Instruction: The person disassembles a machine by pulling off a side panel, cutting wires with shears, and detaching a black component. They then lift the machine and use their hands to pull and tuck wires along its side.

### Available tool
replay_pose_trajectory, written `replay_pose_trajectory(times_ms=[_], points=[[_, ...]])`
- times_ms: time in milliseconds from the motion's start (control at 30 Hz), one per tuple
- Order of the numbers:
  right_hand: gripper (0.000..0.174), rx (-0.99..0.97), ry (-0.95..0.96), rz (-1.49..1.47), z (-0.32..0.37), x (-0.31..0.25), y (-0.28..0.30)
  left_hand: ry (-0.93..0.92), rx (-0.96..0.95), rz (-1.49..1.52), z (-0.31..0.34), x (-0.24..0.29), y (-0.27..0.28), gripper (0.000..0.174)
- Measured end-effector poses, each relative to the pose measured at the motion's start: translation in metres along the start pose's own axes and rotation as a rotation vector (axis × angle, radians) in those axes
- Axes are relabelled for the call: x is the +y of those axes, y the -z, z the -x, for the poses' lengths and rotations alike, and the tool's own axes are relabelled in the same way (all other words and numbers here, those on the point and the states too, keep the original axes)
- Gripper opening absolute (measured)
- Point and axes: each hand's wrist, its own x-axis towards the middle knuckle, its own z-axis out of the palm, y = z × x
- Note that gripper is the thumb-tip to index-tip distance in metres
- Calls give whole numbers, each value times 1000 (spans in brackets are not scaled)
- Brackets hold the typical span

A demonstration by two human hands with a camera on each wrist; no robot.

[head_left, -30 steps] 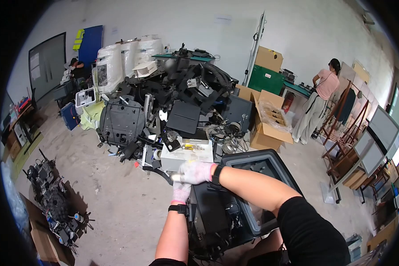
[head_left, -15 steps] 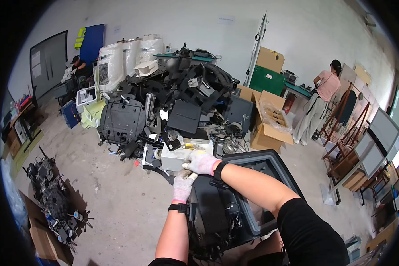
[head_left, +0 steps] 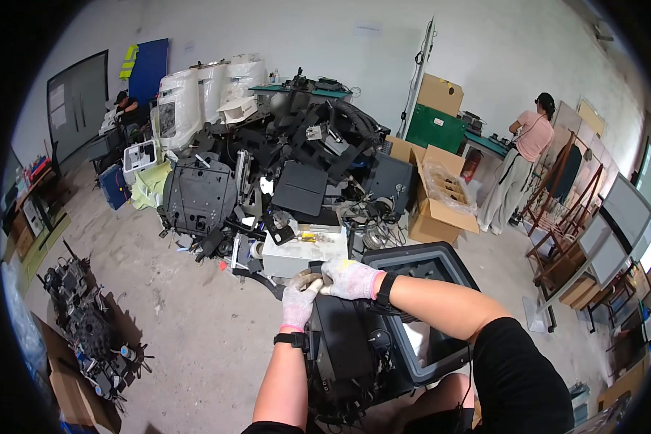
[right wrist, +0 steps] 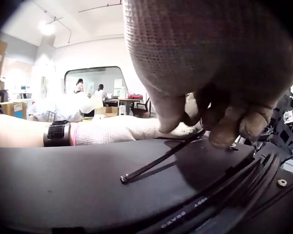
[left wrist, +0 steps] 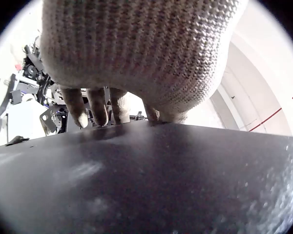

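Observation:
A black flat-topped casing point(head_left: 341, 336) stands in front of me, with dark cables along its right side. My gloved left hand point(head_left: 297, 301) holds the casing's far end. In the left wrist view its fingers point(left wrist: 97, 107) bend down over the edge of the dark top. Just right of it, my gloved right hand point(head_left: 351, 279) pinches a thin black rod point(right wrist: 158, 159) between thumb and fingers. The rod slants low over the casing top and has a shiny tip. Its other end is hidden in the fingers.
A dark grey bin point(head_left: 452, 282) stands right of the casing. Beyond are a white box point(head_left: 296, 262) and a heap of black parts point(head_left: 300, 189). An open carton point(head_left: 437, 217) stands behind the bin. Machinery point(head_left: 87, 325) lies on the left floor. Another person point(head_left: 532, 141) stands back right.
My right hand has moved from over the left hand to its right side. The left hand has stayed at the casing's far end.

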Motion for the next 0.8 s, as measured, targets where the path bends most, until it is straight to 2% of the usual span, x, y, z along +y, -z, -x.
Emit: replay_pose_trajectory(times_ms=[67,100,133,167,233,300,400,500,567,633,667,733,800], points=[[36,117,-55,-103,-3,4,-10,5,-1,10,1,-5,0,27],[32,244,-5,-71,-6,11,-22,-2,1,19,-1,-11,-1,27],[29,227,-5,-3,-10,15,-26,-3,4,29,-2,-15,0,27],[27,201,-4,57,-14,18,-28,-70,14,-8,3,4,2,25],[24,217,23,77,-14,10,-19,-54,-5,5,3,8,3,25],[23,226,36,90,-22,16,-24,-102,-6,-157,-1,5,5,29],[23,236,-1,78,-28,17,-24,-92,48,-217,-2,5,1,29],[21,194,-12,53,-22,1,-10,-87,46,-217,-4,6,1,30],[20,205,16,82,-21,-1,-9,-105,54,-234,-9,-12,-3,32],[20,218,45,109,-21,0,-6,-103,128,-67,-13,-26,-12,23],[20,211,38,78,-21,2,-3,-100,132,-68,-11,-14,-11,23],[22,211,40,4,-20,7,0,-250,202,-343,-4,9,-7,19],[24,217,-14,-108,-19,10,-2,-282,231,-358,-5,16,-6,17]])
